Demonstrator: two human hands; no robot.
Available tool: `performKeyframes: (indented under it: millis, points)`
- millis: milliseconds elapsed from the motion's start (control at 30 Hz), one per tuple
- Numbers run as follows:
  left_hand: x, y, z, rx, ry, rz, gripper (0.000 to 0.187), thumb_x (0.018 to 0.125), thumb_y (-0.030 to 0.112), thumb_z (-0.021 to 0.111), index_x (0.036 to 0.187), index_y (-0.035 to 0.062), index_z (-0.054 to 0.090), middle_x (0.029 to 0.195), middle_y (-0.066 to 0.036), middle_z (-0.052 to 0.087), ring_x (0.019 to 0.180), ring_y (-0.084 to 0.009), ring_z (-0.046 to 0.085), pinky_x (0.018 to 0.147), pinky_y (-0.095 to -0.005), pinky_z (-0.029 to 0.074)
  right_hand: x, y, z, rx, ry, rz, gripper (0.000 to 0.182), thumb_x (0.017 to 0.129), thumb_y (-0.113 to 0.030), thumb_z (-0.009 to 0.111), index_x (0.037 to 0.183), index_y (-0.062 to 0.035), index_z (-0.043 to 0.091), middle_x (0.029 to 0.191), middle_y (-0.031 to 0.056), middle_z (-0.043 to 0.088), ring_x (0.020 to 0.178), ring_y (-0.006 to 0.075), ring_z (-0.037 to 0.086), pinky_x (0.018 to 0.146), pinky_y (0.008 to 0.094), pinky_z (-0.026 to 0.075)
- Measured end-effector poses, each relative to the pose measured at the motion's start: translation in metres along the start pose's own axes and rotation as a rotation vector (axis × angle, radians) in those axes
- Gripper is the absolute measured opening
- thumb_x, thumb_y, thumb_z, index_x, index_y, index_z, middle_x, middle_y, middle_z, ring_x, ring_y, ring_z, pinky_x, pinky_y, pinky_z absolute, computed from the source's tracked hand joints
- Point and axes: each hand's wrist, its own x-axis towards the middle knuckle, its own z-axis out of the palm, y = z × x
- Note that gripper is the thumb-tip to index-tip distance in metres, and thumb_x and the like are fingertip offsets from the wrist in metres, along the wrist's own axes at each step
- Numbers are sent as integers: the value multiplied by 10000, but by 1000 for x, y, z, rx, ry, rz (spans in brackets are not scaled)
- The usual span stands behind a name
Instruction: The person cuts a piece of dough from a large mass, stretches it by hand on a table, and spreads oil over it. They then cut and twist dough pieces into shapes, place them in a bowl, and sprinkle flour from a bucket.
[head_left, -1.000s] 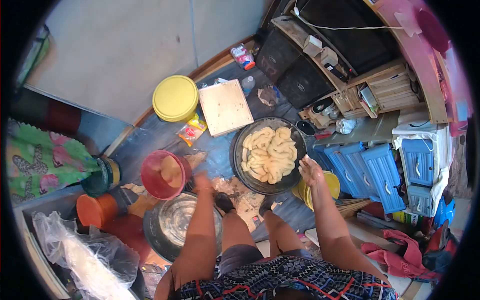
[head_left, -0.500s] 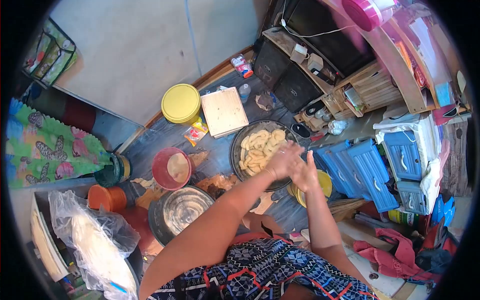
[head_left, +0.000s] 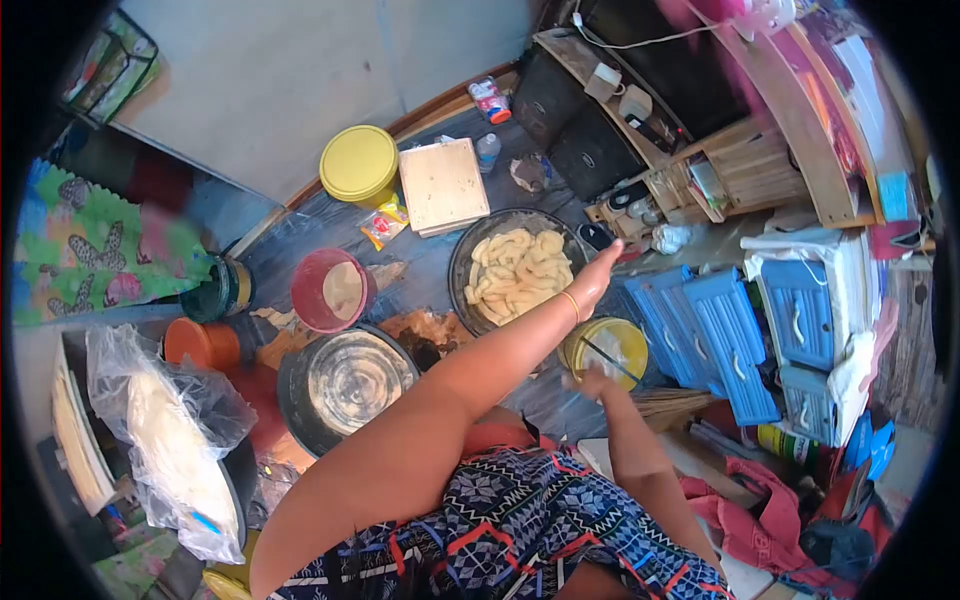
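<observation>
The pan of dough pieces [head_left: 515,272] lay just left of the left hand's fingers [head_left: 603,265]; the bowl [head_left: 610,350] sat beside the right hand's fingers [head_left: 590,382].

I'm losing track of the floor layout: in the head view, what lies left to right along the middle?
Orange container → red bowl → dark pan of dough pieces → left hand → blue drawer unit.
</observation>
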Motion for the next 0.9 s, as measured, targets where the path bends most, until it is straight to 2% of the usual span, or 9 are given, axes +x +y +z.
performKeyframes:
  millis: [133, 300, 367, 533, 600, 667, 700, 767, 900]
  points:
    - [-12, -2, -5, 510, 25, 626, 492, 924, 361, 464, 1272, 14, 438, 1323, -205, 422, 1278, -324, 344, 1057, -372, 268, -11, 20, 33, 1271, 208, 281, 813, 798, -573, 558, 1397, -90, 296, 1426, 161, 326, 1319, 317, 286, 1062, 486, 249]
    - [-17, -55, -33, 1238, -267, 1120, 648, 828, 405, 536, 1347, 52, 375, 1414, -216, 310, 1321, -350, 277, 1064, -500, 216, -22, -67, -67, 2036, -209, -223, 645, 903, -508, 423, 1352, -50, 360, 1305, 116, 483, 1203, 276, 444, 1034, 467, 292]
    - [4, -55, -73, 1715, -257, 883, 628, 838, 430, 489, 1333, 53, 404, 1392, -233, 337, 1264, -366, 367, 1012, -525, 284, -51, -107, -115, 1922, -183, -323, 619, 912, -490, 421, 1345, -51, 365, 1294, 111, 490, 1207, 266, 438, 1034, 473, 292]
    - [79, -21, -196, 948, -31, -242, 700, 833, 553, 466, 1365, 107, 372, 1353, -201, 410, 1231, -351, 396, 1027, -453, 291, -51, -175, -170, 1245, 879, -683, 620, 918, -439, 442, 1384, -66, 276, 1379, 161, 351, 1307, 264, 293, 1067, 486, 226]
    - [56, 23, -173, -439, 135, -104, 676, 847, 561, 455, 1313, 71, 440, 1333, -177, 433, 1202, -271, 431, 986, -390, 335, -10, -199, -169, 675, 1487, -985, 706, 873, -433, 520, 1394, -49, 238, 1404, 190, 301, 1302, 335, 293, 1069, 519, 191]
    - [53, 61, -160, -466, -33, -24, 673, 850, 549, 469, 1325, 74, 422, 1341, -152, 425, 1215, -247, 412, 987, -376, 332, 99, -159, -129, -566, 483, -397, 742, 809, -391, 584, 1368, -14, 273, 1429, 178, 261, 1327, 336, 258, 1110, 421, 149]
    - [62, 75, -159, -481, -207, 59, 671, 854, 537, 483, 1337, 78, 404, 1349, -127, 417, 1228, -223, 393, 988, -362, 330, 136, -160, -104, -197, 897, -1158, 840, 758, -403, 648, 1375, 10, 256, 1423, 235, 256, 1345, 377, 198, 1092, 548, 50]
    - [98, 91, -207, -124, 187, 491, 642, 860, 476, 522, 1341, 73, 383, 1299, -116, 454, 1198, -217, 409, 991, -376, 325, 180, -172, -156, -709, 225, -466, 798, 748, -272, 686, 1411, -125, 266, 1442, 236, 233, 1346, 359, 219, 1049, 626, 92]
    - [141, 152, -315, -150, 309, 386, 398, 874, 363, 536, 1182, 112, 546, 1184, -8, 515, 1134, -151, 418, 949, -337, 322, 317, -169, -279, -207, 657, -426, 545, 783, -200, 641, 1274, -60, 453, 1387, 241, 338, 1273, 389, 331, 1040, 470, 282]
